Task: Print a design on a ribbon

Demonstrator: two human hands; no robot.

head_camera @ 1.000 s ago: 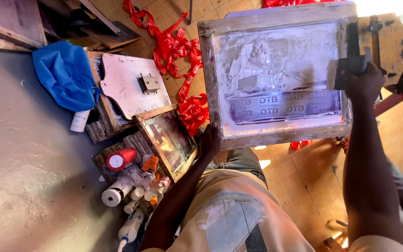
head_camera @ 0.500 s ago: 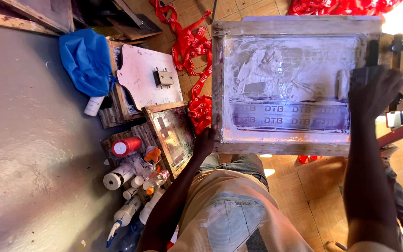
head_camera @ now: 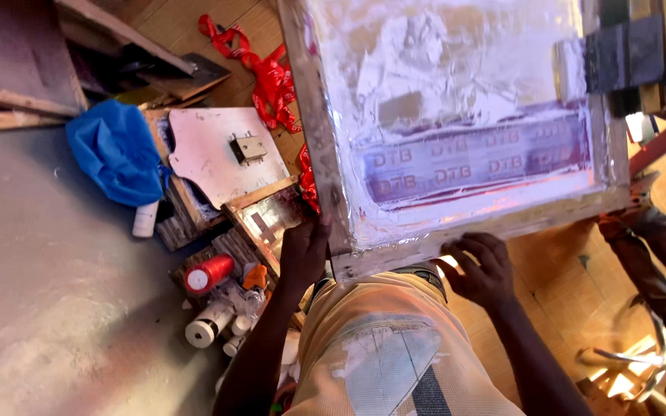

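Screen frame (head_camera: 456,131) tilted — both hands gripping

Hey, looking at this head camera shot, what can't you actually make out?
- Screen frame: its top is cut off by the picture's upper edge.
- Left hand: fingertips hidden behind the frame's corner.
- Right hand: fingertips curl under the frame's lower rail, grip unclear.
- Bottles and spools: too small and jumbled to tell apart.
- Blue cloth: covers whatever lies beneath.

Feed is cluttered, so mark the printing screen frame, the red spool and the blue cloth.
printing screen frame (head_camera: 319,166), head view, left wooden rail.
red spool (head_camera: 208,273), head view, its side.
blue cloth (head_camera: 117,152), head view, middle of bundle.
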